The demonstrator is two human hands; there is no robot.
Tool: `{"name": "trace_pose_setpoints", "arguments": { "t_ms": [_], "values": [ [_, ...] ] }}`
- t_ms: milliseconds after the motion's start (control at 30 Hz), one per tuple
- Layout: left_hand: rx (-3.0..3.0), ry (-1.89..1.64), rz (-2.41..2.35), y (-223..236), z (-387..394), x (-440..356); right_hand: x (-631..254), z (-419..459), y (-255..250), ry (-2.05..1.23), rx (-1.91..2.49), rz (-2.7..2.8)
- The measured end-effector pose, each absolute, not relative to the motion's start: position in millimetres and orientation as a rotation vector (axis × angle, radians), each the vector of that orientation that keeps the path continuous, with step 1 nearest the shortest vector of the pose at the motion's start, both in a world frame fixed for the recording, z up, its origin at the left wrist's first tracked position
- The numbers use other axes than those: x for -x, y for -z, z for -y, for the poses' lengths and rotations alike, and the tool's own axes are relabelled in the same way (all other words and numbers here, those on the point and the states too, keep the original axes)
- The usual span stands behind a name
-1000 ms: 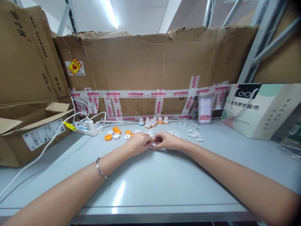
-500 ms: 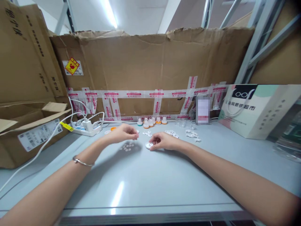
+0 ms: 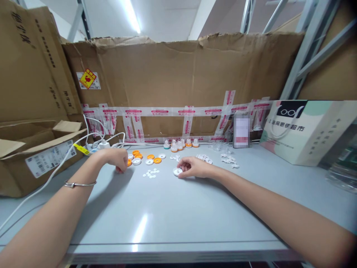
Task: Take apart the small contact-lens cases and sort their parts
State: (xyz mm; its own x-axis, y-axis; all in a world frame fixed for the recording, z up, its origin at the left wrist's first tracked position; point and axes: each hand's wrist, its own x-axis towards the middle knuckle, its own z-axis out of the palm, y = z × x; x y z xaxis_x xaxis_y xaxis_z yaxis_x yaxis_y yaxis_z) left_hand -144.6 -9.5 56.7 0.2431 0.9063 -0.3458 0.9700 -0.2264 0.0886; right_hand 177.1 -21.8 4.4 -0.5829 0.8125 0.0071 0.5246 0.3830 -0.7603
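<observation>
My right hand [image 3: 192, 167] grips the rim of a white round cap [image 3: 176, 172] on the table, thumb in front and fingers curled behind. A small raised part shows in the cap's middle. My left hand [image 3: 119, 160] is closed with its fingers curled down, beside the left end of a group of orange rings [image 3: 157, 160] and white rings [image 3: 136, 161]. What its fingers hold, if anything, is hidden. Between the hands lie several small white discs [image 3: 152, 173]. Small white plastic parts [image 3: 204, 159] lie behind my right hand.
Several clear-topped caps with coloured bases [image 3: 180, 145] stand at the back. White parts [image 3: 229, 160] and clear domes [image 3: 220, 146] lie right of them, near a phone [image 3: 241, 131]. An open carton [image 3: 41, 149] and cables stand left; a paper bag [image 3: 295, 130] and a bottle [image 3: 343, 160] right.
My left hand has moved left from above the small discs to the ring group's left end, uncovering the rings. My right hand stays on the white cap.
</observation>
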Motion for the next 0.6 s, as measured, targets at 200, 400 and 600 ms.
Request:
{"name": "trace_pose_setpoints", "arguments": {
  "t_ms": [200, 400, 600],
  "values": [
    [-2.137, 0.402, -1.732, -60.9, 13.5, 142.2, -178.3, 23.3, -12.3, -1.159, 1.188, 2.159],
    [-2.406, 0.097, -1.774, -69.0, 21.2, 121.1, -180.3, 22.5, -24.8, -1.079, 1.299, 1.956],
    [-2.791, -0.585, -1.299, -36.8, 43.8, 47.4, -183.3, 14.4, -22.8, -0.824, 1.411, 1.936]
  ]
}}
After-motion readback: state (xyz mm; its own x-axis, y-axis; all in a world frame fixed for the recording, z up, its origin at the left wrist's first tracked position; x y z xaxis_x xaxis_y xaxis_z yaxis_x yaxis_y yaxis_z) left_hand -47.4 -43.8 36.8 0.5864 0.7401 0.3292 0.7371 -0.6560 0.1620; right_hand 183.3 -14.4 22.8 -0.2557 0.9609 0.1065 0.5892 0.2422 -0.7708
